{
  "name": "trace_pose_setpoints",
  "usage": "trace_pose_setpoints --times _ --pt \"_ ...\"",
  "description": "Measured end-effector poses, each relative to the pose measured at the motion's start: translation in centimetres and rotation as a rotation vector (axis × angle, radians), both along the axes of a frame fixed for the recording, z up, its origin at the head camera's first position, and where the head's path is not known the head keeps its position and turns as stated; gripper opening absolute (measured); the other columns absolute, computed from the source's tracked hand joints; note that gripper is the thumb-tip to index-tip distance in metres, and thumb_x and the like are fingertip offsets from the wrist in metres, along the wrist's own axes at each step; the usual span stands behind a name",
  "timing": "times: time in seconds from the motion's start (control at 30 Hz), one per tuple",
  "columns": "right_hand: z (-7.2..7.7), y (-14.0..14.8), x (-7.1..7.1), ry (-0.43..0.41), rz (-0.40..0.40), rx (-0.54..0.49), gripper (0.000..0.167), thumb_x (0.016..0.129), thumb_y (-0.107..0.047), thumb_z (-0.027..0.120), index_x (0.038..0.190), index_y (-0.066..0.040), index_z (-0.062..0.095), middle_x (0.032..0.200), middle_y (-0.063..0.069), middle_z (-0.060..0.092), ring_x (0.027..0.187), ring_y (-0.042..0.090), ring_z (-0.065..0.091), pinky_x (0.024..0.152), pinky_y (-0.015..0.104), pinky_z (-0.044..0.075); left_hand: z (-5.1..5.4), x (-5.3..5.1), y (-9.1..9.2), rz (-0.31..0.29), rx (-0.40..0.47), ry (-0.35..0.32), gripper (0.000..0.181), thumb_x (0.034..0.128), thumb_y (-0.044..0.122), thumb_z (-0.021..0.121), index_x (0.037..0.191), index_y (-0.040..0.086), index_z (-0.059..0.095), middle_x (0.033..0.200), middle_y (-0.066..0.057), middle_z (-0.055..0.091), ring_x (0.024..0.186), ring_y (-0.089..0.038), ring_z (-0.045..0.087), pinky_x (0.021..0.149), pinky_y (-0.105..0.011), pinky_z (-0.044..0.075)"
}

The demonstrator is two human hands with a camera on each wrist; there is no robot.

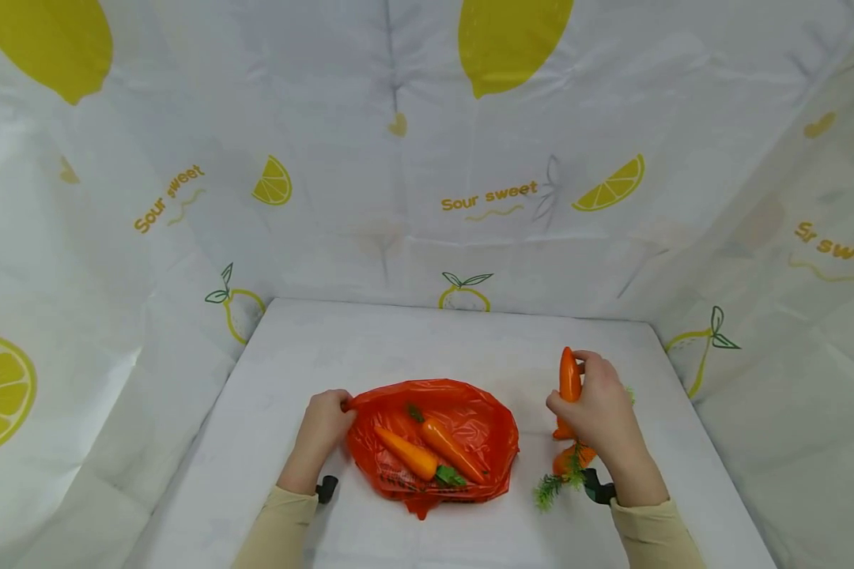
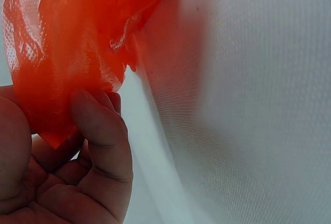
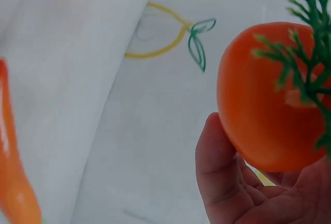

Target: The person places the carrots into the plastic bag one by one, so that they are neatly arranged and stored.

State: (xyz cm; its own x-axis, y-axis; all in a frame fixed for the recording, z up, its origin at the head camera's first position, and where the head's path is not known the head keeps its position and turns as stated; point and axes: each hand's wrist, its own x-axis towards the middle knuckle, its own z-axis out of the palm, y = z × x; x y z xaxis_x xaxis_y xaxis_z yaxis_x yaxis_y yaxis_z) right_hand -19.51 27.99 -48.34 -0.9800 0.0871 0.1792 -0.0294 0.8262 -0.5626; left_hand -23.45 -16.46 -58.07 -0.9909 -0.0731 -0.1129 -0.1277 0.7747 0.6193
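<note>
My left hand [image 1: 327,420] pinches the left rim of a red plastic bag [image 1: 480,407]. In the left wrist view, a corner of the bag [image 2: 51,94] is caught between thumb and fingers. The bag's mouth gapes upward, and two carrots, one [image 1: 407,453] beside the other [image 1: 455,449], lie inside. To the right of the bag, my right hand [image 1: 601,407] grips a carrot [image 1: 569,375] with its tip pointing away from me. The right wrist view shows this carrot's thick end [image 3: 258,105] and feathery green leaves.
More orange carrots [image 1: 564,462] with green tops lie below my right hand, partly hidden by it. Another carrot [image 3: 13,182] shows at the left edge of the right wrist view. Lemon-printed white sheeting [image 1: 363,261] walls the white table [image 1: 398,336] at its back and sides.
</note>
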Motion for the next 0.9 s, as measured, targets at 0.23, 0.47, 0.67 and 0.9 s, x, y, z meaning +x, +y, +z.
trace_pose_setpoints --times 0.23,0.47,0.67,0.9 --pt "-0.1 -4.1 -1.4 0.026 0.126 -0.011 0.075 0.092 -0.020 0.077 0.155 0.004 0.047 0.136 0.027 0.058 0.098 0.036 0.068 0.073 0.048 0.069 0.2 0.0 0.0 0.009 0.003 0.002 0.015 0.1007 0.006 0.073 0.112 0.000 0.080 0.101 -0.012 0.077 0.084 -0.024 0.065 0.084 -0.043 0.067" --pt "-0.4 -7.6 -2.1 0.039 0.232 -0.008 0.076 0.089 -0.019 0.083 0.155 -0.002 0.050 0.138 0.019 0.060 0.099 0.031 0.069 0.077 0.045 0.069 0.3 -0.1 0.1 0.000 0.014 0.000 0.013 0.0996 0.004 0.072 0.109 0.000 0.079 0.100 -0.012 0.076 0.084 -0.024 0.065 0.081 -0.041 0.065" --pt "-0.6 -10.1 -2.4 0.045 0.319 0.033 0.075 0.086 -0.019 0.085 0.153 -0.006 0.053 0.135 0.014 0.062 0.091 0.024 0.067 0.076 0.039 0.068 0.4 -0.1 0.1 0.009 0.013 -0.007 0.012 0.1001 0.005 0.073 0.109 0.001 0.079 0.101 -0.011 0.076 0.085 -0.024 0.064 0.082 -0.041 0.066" --pt "-1.7 -12.0 -2.6 -0.003 0.403 0.072 0.074 0.086 -0.020 0.087 0.153 -0.012 0.055 0.131 0.005 0.064 0.083 0.016 0.061 0.074 0.032 0.065 0.1 -0.1 -0.1 0.000 0.011 -0.011 0.012 0.1006 0.006 0.073 0.109 0.002 0.080 0.099 -0.010 0.076 0.083 -0.023 0.064 0.081 -0.041 0.065"
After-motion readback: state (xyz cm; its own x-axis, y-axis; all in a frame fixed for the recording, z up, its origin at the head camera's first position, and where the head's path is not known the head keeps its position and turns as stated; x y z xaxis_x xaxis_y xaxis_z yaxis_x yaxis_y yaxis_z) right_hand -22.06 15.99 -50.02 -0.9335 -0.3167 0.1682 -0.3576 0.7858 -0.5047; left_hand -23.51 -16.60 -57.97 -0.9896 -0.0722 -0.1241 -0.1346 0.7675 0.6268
